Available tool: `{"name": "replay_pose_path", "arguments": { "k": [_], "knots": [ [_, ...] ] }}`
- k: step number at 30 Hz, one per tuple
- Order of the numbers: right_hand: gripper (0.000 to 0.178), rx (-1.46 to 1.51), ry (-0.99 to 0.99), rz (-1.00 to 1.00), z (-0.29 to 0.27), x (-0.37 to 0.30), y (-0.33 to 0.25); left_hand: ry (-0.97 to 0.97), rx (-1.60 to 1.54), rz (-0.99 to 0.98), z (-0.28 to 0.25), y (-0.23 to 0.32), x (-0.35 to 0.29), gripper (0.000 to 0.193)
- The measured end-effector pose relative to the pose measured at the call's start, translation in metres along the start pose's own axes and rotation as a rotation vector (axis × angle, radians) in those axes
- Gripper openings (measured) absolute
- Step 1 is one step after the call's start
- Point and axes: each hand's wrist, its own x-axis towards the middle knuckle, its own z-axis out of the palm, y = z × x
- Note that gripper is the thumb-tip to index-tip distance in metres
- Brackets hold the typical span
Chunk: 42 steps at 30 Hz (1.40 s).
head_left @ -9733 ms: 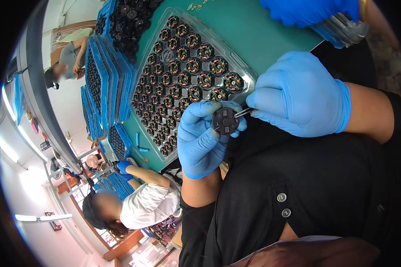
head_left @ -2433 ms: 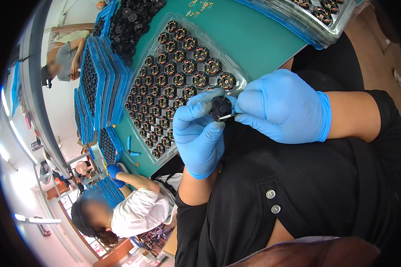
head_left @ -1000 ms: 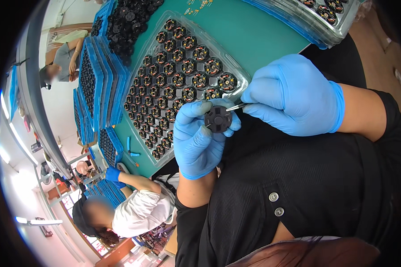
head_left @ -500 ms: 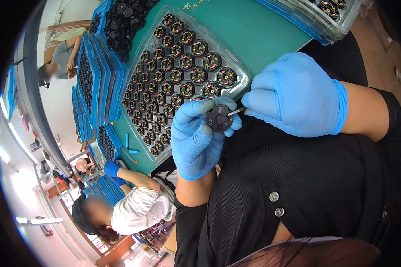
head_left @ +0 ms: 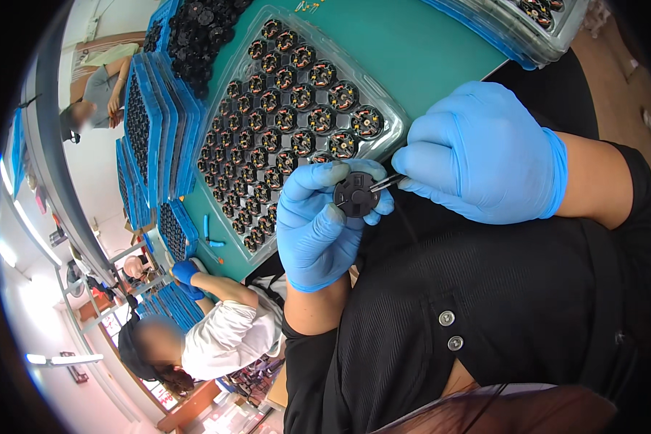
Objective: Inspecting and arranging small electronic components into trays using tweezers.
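My left hand [head_left: 318,224], in a blue glove, pinches a round black plastic part [head_left: 355,195] by its rim, with its flat slotted face toward me. My right hand [head_left: 477,155], also gloved in blue, is closed around metal tweezers [head_left: 388,183]. The two thin tips of the tweezers reach the right side of the black part's face, a little apart from each other. Most of the tweezers is hidden inside my right hand. Just beyond my hands lies a clear plastic tray [head_left: 394,130] holding rows of round black parts with copper and coloured pieces.
Stacked blue trays [head_left: 163,130] stand at the left, near a heap of loose black parts [head_left: 199,40]. Blue-handled pliers [head_left: 208,233] lie on the green table [head_left: 412,54]. More trays [head_left: 513,43] sit at the upper right. Two co-workers [head_left: 228,336] are at the left.
The tweezer tips have spread from nearly together to visibly apart at the black part. Both hands stay almost in place.
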Motion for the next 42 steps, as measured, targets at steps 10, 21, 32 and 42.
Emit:
{"name": "replay_pose_path", "arguments": {
  "k": [10,21,32,42],
  "knots": [
    [0.026,0.072,0.018,0.035,0.006,0.000,0.004,-0.012,0.026,0.005,-0.003,0.001,0.001,0.041],
    [0.016,0.240,0.185,0.400,0.024,0.008,0.070,0.523,1.147,0.391,-0.078,0.075,0.074,0.034],
    [0.018,0.298,0.079,0.405,0.021,0.004,0.078,0.384,1.871,0.203,-0.114,0.091,0.159,0.037],
    [0.019,0.406,0.020,0.445,0.017,0.003,0.080,0.375,1.253,0.311,-0.069,0.073,0.130,0.035]
  ]
}}
